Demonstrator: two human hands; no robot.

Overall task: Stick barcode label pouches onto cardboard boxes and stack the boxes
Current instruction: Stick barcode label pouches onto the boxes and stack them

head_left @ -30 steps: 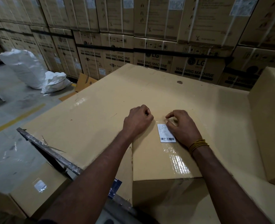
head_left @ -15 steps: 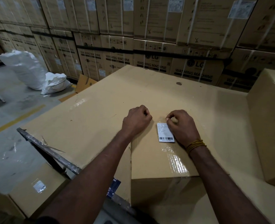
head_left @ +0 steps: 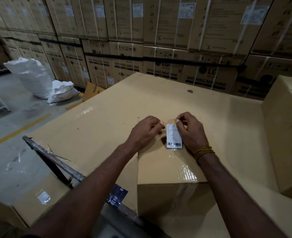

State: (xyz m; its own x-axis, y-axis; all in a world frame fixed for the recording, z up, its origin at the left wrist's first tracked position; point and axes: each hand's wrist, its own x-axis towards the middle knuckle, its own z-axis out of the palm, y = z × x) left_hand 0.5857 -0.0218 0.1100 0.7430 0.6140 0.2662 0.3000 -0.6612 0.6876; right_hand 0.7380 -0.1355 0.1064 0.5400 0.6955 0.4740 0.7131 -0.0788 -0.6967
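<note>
Large flat cardboard sheet (head_left: 107, 121) as work surface; small taped box (head_left: 159, 165) at 6 o'clock, taller box (head_left: 286, 134) at 3 o'clock.

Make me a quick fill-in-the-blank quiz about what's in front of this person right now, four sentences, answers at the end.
1. The white label lies on top of a cardboard ____.
2. The barcode is printed at the label's ____ end, toward the person.
3. The yellow-brown thread band is on the ____ wrist.
4. The stacked cartons behind are printed with the words ____ MACHINE.

Missing words: box; near; right; WASHING
</note>
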